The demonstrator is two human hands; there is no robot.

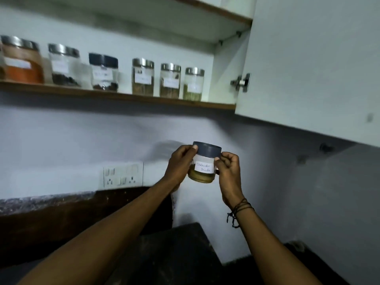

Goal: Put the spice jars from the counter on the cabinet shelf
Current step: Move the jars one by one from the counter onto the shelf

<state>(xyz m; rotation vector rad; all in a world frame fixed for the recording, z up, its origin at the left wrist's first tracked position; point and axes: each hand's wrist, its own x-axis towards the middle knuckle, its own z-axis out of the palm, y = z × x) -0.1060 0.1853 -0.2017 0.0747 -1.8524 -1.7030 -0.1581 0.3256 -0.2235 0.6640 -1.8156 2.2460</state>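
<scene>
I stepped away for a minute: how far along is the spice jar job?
Six jars already stand on the cabinet shelf. The left hand and right hand hold a coriander powder jar below it, not yet shelved. The counter is mostly out of view, so what remains is unclear.

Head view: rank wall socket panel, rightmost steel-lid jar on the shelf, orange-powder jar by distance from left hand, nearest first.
From the left hand:
1. Wall socket panel, just left, on the backsplash.
2. Rightmost steel-lid jar, above, at the shelf's right end.
3. Orange-powder jar, far upper left on the shelf.
</scene>
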